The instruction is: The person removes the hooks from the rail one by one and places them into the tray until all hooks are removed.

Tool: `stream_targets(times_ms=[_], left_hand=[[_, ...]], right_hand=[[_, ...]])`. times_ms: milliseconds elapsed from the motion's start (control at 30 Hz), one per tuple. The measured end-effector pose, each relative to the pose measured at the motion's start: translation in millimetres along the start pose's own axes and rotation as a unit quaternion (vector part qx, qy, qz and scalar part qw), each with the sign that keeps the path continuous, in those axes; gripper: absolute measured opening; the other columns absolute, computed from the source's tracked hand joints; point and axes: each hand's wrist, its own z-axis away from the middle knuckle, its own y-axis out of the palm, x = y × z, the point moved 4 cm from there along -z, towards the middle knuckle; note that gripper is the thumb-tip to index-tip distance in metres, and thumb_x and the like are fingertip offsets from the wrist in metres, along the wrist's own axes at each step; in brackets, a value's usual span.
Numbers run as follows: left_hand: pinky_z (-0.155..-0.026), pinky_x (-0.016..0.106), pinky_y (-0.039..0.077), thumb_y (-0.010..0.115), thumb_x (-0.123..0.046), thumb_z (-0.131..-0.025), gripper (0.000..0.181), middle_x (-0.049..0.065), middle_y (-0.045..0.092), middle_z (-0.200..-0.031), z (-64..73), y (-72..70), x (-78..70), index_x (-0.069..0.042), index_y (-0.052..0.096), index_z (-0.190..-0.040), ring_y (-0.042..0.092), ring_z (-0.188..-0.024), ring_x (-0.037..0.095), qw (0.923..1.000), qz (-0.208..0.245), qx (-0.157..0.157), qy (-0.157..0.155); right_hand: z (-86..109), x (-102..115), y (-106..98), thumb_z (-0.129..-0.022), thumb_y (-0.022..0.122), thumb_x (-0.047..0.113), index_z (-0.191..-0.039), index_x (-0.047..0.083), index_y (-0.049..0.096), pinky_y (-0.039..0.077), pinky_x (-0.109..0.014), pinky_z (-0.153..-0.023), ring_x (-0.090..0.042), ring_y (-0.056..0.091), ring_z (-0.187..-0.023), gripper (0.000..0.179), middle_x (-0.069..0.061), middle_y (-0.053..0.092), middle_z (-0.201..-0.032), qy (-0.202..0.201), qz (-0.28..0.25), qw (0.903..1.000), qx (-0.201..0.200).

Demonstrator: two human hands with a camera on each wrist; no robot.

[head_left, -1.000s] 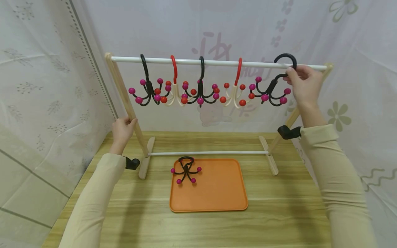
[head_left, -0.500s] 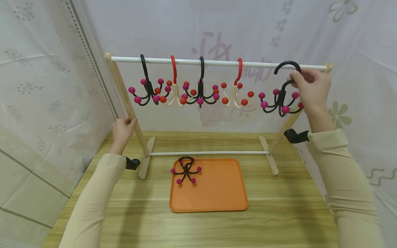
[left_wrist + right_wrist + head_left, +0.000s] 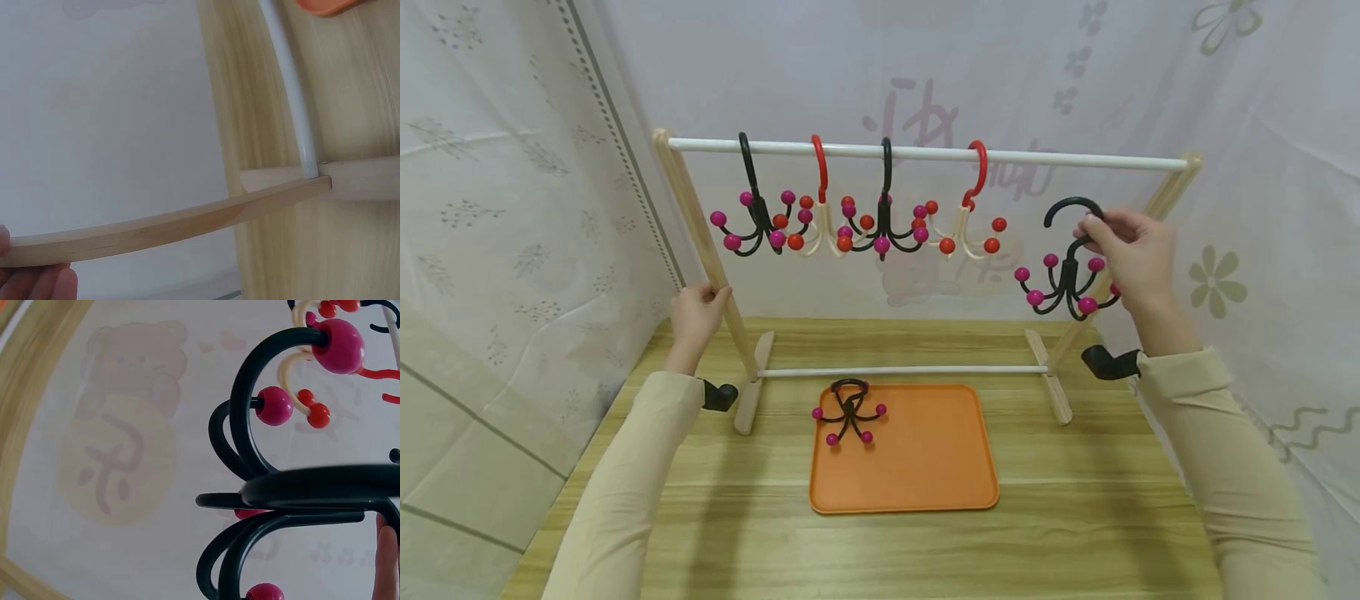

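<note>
As fingers (image 3: 386, 559) pinch it, the hanger (image 3: 1070, 275) hangs upright.

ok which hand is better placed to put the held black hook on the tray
Probably the right hand: it holds the black hook clear of the white rail, while the left hand grips a wooden post.

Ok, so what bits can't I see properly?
Left hand: left wrist view, mostly cut off by the left and bottom edges.
Right hand: right wrist view, cut off by the right and bottom edges.
Held black claw-shaped hanger with round pink balls: head view, one ball partly hidden by that hand.
Straight pale wooden right post: head view, partly hidden behind that hand.
Flat orange tray: left wrist view, cut off by the top edge.
</note>
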Motion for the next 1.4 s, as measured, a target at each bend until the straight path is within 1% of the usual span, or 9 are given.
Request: stream_targets(times_ms=[100,233,433,600,767,867,1067,1267,1400], left_hand=[[-0.046,0.030,0.030,0.051,-0.023,-0.089,0.035,0.014,0.056,-0.060,0.0,0.2,1.0,0.005,0.059,-0.068,0.037,-0.048,0.018,1.0000,-0.001,0.001,-0.002],[-0.046,0.031,0.030,0.051,-0.022,-0.090,0.035,0.016,0.057,-0.063,-0.1,0.7,1.5,0.005,0.059,-0.069,0.037,-0.048,0.018,1.0000,-0.002,0.002,-0.003],[-0.048,0.032,0.031,0.051,-0.022,-0.090,0.034,0.020,0.060,-0.068,0.0,0.5,0.5,0.006,0.060,-0.072,0.041,-0.052,0.022,1.0000,-0.004,0.007,0.000],[-0.052,0.033,0.032,0.050,-0.022,-0.090,0.033,0.021,0.061,-0.072,0.2,0.6,0.6,0.007,0.061,-0.076,0.044,-0.057,0.027,0.9999,-0.005,0.009,0.002],[-0.054,0.033,0.031,0.050,-0.021,-0.090,0.034,0.021,0.060,-0.070,0.1,0.4,0.8,0.007,0.061,-0.075,0.044,-0.058,0.028,1.0000,-0.003,0.006,0.005],[-0.052,0.033,0.031,0.050,-0.022,-0.090,0.035,0.020,0.059,-0.069,-0.1,0.3,0.8,0.007,0.061,-0.075,0.043,-0.056,0.027,1.0000,-0.006,0.006,0.004],[-0.051,0.032,0.030,0.049,-0.024,-0.091,0.037,0.020,0.060,-0.070,0.3,-0.3,-1.1,0.006,0.060,-0.074,0.042,-0.056,0.025,0.9999,-0.011,0.010,-0.003],[-0.050,0.032,0.031,0.051,-0.022,-0.090,0.034,0.021,0.061,-0.071,-0.1,0.3,-0.8,0.006,0.061,-0.074,0.042,-0.054,0.024,0.9999,-0.007,0.011,-0.007],[-0.048,0.031,0.031,0.051,-0.022,-0.090,0.034,0.019,0.060,-0.068,-0.5,0.4,-0.6,0.006,0.061,-0.074,0.040,-0.051,0.021,0.9998,-0.005,0.011,-0.013]], right_hand=[[5.7,-11,1,-0.079,0.065,0.009,-0.092,-0.007,0.062,0.046,-0.018,-0.065,-0.011,0.061,-0.071,0.020,-0.002,0.065,-0.076,0.003,0.053,0.9985,0.014],[14.7,-26,4,-0.081,0.064,0.014,-0.095,-0.006,0.061,0.046,-0.017,-0.066,-0.009,0.061,-0.072,0.025,0.001,0.065,-0.078,0.007,0.121,0.9919,0.037],[31.0,-49,11,-0.082,0.064,0.018,-0.096,-0.007,0.060,0.046,-0.019,-0.067,-0.009,0.060,-0.074,0.029,-0.002,0.066,-0.082,0.016,0.170,0.9822,0.079],[45.7,-69,17,-0.082,0.064,0.025,-0.096,-0.003,0.062,0.045,-0.028,-0.068,-0.011,0.059,-0.076,0.031,-0.004,0.066,-0.085,0.037,0.207,0.9722,0.102],[60.5,-88,24,-0.082,0.064,0.022,-0.099,-0.005,0.061,0.046,-0.030,-0.070,-0.016,0.059,-0.079,0.031,-0.010,0.065,-0.089,0.050,0.197,0.9705,0.130],[68.4,-99,30,-0.082,0.064,0.022,-0.099,-0.005,0.061,0.046,-0.030,-0.068,-0.014,0.059,-0.076,0.031,-0.011,0.065,-0.088,0.054,0.192,0.9697,0.141],[81.1,-121,41,-0.081,0.065,0.025,-0.098,-0.002,0.061,0.045,-0.039,-0.072,-0.013,0.060,-0.075,0.032,-0.010,0.064,-0.090,0.090,0.176,0.9677,0.157],[89.9,-130,54,-0.081,0.065,0.020,-0.098,-0.004,0.061,0.045,-0.036,-0.073,-0.026,0.060,-0.082,0.030,-0.018,0.063,-0.093,0.101,0.169,0.9651,0.173],[94.4,-136,62,-0.082,0.064,0.016,-0.098,-0.006,0.061,0.046,-0.036,-0.072,-0.024,0.061,-0.081,0.027,-0.018,0.063,-0.093,0.098,0.156,0.9665,0.178]])
